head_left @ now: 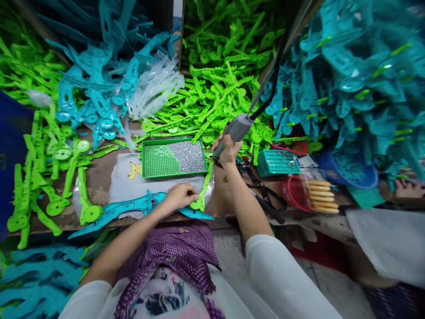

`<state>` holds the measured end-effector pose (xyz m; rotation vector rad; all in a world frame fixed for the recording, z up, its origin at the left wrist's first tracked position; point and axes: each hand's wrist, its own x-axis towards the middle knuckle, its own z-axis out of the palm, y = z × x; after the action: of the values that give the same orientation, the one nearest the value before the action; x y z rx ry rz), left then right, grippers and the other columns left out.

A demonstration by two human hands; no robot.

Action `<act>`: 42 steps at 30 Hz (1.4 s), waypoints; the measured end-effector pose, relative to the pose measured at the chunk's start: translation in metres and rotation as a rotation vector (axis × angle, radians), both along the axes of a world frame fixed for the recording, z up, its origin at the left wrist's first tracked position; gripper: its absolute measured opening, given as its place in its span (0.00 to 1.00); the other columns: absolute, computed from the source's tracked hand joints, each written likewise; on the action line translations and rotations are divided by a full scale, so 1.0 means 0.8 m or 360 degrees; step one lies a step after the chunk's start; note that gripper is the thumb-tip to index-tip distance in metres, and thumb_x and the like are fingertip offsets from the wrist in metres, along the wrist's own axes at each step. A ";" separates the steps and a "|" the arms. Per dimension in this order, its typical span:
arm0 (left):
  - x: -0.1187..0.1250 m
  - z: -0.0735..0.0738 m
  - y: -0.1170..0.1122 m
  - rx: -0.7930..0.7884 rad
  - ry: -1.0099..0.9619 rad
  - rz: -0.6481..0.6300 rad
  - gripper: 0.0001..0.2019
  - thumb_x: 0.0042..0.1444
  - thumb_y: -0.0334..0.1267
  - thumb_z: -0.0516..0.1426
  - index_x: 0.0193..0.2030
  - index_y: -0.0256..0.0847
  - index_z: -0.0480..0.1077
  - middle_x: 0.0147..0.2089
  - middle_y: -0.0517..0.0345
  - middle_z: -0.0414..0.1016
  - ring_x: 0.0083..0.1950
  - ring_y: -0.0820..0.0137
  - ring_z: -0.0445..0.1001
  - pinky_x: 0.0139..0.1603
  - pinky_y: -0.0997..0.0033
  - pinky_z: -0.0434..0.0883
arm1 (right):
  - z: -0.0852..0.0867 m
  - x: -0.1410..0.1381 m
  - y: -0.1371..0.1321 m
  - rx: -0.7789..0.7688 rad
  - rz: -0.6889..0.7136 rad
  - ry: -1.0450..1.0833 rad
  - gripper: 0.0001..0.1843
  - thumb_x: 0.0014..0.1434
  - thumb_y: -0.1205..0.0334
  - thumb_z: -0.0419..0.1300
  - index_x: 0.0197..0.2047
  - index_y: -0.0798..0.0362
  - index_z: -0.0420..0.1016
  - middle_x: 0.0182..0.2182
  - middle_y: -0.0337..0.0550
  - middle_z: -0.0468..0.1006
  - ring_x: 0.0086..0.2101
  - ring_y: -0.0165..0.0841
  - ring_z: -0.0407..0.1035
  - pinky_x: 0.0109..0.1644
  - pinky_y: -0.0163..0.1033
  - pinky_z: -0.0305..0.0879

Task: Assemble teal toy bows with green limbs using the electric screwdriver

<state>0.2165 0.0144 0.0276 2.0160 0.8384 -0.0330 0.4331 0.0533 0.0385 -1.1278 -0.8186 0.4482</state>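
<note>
My left hand (179, 196) is closed, fingers pressed down on a green plastic arm (203, 191) that lies across a long teal plastic piece (126, 209) at the table's front edge. My right hand (228, 152) is wrapped round a grey powered screwdriver (236, 130) whose cable runs up and to the right; its tip points down beside the green tray (158, 160). That tray holds a heap of small silver screws (187, 156) in its right half.
Heaps of green parts (215, 88) and teal parts (96, 88) cover the back of the table; more teal parts (358, 66) hang at the right. A teal box (277, 162), black pliers (265, 195), a red basket (294, 193) with biscuits (320, 196) sit right.
</note>
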 end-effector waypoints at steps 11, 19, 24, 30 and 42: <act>-0.001 -0.002 0.000 0.0013 0.0019 -0.0018 0.10 0.54 0.44 0.59 0.39 0.46 0.79 0.42 0.60 0.81 0.43 0.66 0.76 0.41 0.72 0.67 | 0.057 -0.051 0.012 0.0211 -0.0053 0.0053 0.28 0.48 0.30 0.56 0.31 0.49 0.70 0.13 0.29 0.62 0.13 0.27 0.62 0.17 0.34 0.56; -0.002 -0.002 0.000 -0.0047 0.0018 -0.0003 0.11 0.54 0.45 0.59 0.41 0.47 0.78 0.41 0.60 0.81 0.43 0.63 0.78 0.39 0.71 0.69 | 0.020 -0.158 0.079 -0.0012 0.0366 -0.0024 0.24 0.52 0.35 0.54 0.27 0.49 0.70 0.13 0.31 0.65 0.16 0.27 0.63 0.23 0.38 0.63; -0.002 -0.004 0.000 -0.0020 0.0023 -0.0007 0.10 0.55 0.45 0.58 0.39 0.48 0.78 0.42 0.59 0.81 0.45 0.62 0.78 0.40 0.70 0.70 | 0.010 -0.148 0.085 0.0009 0.0291 -0.0064 0.23 0.53 0.36 0.55 0.26 0.49 0.70 0.14 0.32 0.67 0.18 0.29 0.66 0.25 0.38 0.65; -0.002 -0.004 0.001 -0.0024 0.0061 -0.0025 0.11 0.55 0.46 0.58 0.39 0.48 0.78 0.42 0.59 0.81 0.45 0.61 0.78 0.41 0.68 0.70 | 0.009 -0.147 0.086 0.0052 0.0297 -0.0052 0.23 0.54 0.38 0.55 0.24 0.49 0.70 0.13 0.31 0.66 0.16 0.27 0.64 0.25 0.38 0.66; -0.002 -0.001 0.001 -0.0025 0.0046 -0.0018 0.10 0.55 0.46 0.58 0.38 0.47 0.78 0.42 0.59 0.81 0.45 0.61 0.77 0.41 0.68 0.70 | 0.018 -0.146 0.084 0.0030 0.0268 -0.0005 0.25 0.52 0.34 0.55 0.30 0.49 0.71 0.14 0.31 0.65 0.16 0.27 0.64 0.23 0.37 0.65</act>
<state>0.2146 0.0155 0.0266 2.0098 0.8423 -0.0750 0.3164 0.1205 0.0531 -1.0461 -0.9228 0.5778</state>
